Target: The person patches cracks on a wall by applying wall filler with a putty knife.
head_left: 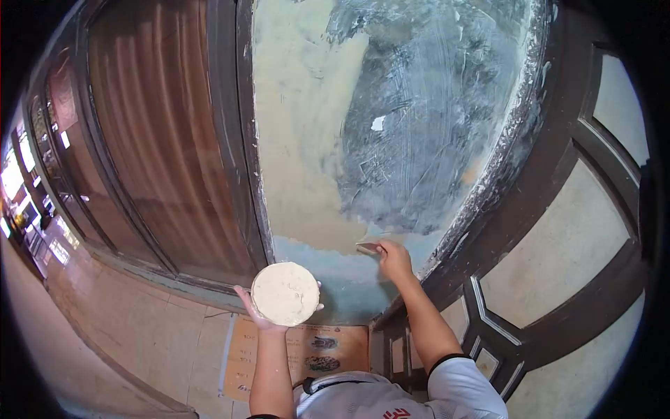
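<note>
My left hand point(262, 314) supports a round container of cream-coloured putty point(285, 293) from below, its fingers curled around the rim. The putty's surface looks level, with a few small pits. My right hand point(396, 260) grips a putty knife point(368, 246), whose blade meets the lower part of the wall panel point(335, 279). On that panel, a beige putty coat point(300, 174) covers the left side, and a grey-blue patch point(412, 140) fills the upper right. Pale blue paint shows along the bottom, below the blade.
A dark-framed window with a brown curtain point(153, 140) stands on the left. To the right is a dark panelled door point(558, 244) with pale insets. A printed orange sheet point(244, 349) lies on the tiled floor point(132, 300) by my body.
</note>
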The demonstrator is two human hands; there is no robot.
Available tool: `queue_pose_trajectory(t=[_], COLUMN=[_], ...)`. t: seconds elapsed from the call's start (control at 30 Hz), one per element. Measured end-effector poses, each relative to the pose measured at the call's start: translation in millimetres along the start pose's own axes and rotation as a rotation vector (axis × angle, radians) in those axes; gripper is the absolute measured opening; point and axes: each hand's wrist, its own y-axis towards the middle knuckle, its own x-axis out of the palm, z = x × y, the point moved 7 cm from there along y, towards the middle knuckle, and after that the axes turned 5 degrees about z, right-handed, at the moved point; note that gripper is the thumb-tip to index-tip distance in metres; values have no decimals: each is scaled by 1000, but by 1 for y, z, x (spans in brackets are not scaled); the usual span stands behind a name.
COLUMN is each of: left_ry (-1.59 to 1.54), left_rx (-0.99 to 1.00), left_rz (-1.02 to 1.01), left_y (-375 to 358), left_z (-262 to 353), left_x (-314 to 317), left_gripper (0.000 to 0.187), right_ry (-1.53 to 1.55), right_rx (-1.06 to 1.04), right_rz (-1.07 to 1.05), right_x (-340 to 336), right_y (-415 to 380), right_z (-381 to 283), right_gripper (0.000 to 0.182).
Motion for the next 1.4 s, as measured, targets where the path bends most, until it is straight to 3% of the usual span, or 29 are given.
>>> queue_pose_trajectory(t=[0.17,0.33,0.47,0.6,0.77,0.87,0.97,1.07,1.27,1.4], left_ry=[68,-2,47,95,37,54,-11,13,37,78], left_rx=[67,108,146,176,164,161,151,155,194,179], left_rz=[-17,48,20,9,19,-12,14,23,11,-27], left_y=[-17,-26,-29,-27,-19,-16,-16,-16,-16,-17], left_z=[0,-1,4,9,7,5,5,8,13,14], left_x=[-16,-32,-38,-36,-40,-35,-40,-45,-40,-40], left_gripper=[124,124,124,124,122,122,123,122,123,124], right_ry=[-8,-31,-99,-67,-54,-86,-21,-18,-50,-46], right_rx=[-29,-87,-71,-85,-140,-109,-129,-161,-169,-180], right_rz=[-93,64,-92,50,59,-82,89,82,-85,150], right_x=[22,12,37,14,25,48,15,7,43,-2], right_y=[17,34,18,38,24,23,47,43,26,48], right_z=[4,-1,10,-3,7,17,-3,-8,18,-3], right_gripper=[8,5,3,3,4,9,5,5,2,2])
